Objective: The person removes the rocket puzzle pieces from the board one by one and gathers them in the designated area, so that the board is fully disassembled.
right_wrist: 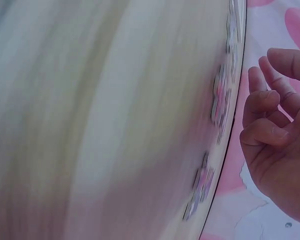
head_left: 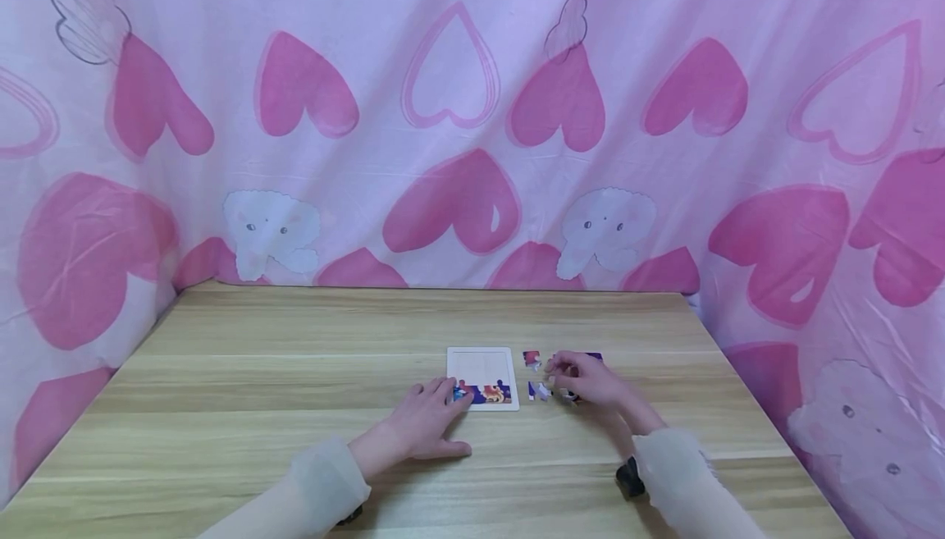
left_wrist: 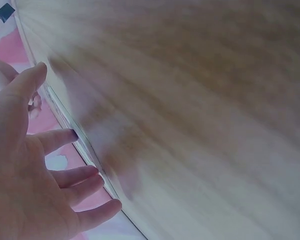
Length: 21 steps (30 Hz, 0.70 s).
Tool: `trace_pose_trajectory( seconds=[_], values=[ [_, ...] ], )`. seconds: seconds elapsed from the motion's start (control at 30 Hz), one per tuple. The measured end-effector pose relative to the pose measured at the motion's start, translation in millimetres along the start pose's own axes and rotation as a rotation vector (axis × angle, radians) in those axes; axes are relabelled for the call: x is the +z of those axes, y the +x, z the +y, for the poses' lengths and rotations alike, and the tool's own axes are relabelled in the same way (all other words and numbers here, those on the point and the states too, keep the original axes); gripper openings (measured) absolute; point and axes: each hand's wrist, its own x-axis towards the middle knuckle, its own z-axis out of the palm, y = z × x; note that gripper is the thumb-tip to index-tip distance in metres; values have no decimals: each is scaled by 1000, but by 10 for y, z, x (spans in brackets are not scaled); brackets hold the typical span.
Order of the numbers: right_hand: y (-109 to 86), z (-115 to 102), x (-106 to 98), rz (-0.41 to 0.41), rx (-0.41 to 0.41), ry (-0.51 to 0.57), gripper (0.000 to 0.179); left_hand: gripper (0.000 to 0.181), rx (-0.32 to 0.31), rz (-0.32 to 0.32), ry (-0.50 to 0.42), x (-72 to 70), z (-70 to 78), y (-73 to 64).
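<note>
A white-bordered jigsaw puzzle tray (head_left: 480, 361) lies on the wooden table, with several joined colourful pieces along its lower part. My left hand (head_left: 424, 422) lies at the tray's lower left, fingers spread and fingertips on the joined pieces. To the right of the tray are loose jigsaw pieces, among them a red-and-purple piece (head_left: 531, 359) and a purple-and-white piece (head_left: 539, 391). Over the rightmost pieces hovers my right hand (head_left: 591, 379), its fingers loosely bent. In the right wrist view this hand (right_wrist: 280, 120) is above the table and nothing shows between its fingers.
A pink-and-white curtain (head_left: 458, 137) with hearts hangs behind and beside the table (head_left: 258, 383). Dark wrist devices show under both sleeves, one of them a black device (head_left: 630, 478) by the right forearm.
</note>
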Motion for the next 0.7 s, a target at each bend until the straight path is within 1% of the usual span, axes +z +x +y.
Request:
trace_pose_trajectory(
  seconds=[0.17, 0.3, 0.47, 0.57, 0.7],
  values=[
    [42, -64, 65, -12, -16, 26, 15, 75, 10, 30, 36, 20, 6, 6],
    [69, -93, 102, -18, 12, 37, 18, 76, 22, 55, 64, 39, 6, 12],
    [96, -106, 136, -18, 33, 41, 17, 77, 35, 70, 78, 62, 8, 2],
    [107, -136, 154, -21, 19, 40, 14, 77, 41, 79, 85, 73, 10, -10],
    [143, -205, 198, -39, -34, 34, 13, 76, 41, 89, 83, 72, 13, -18]
  ],
)
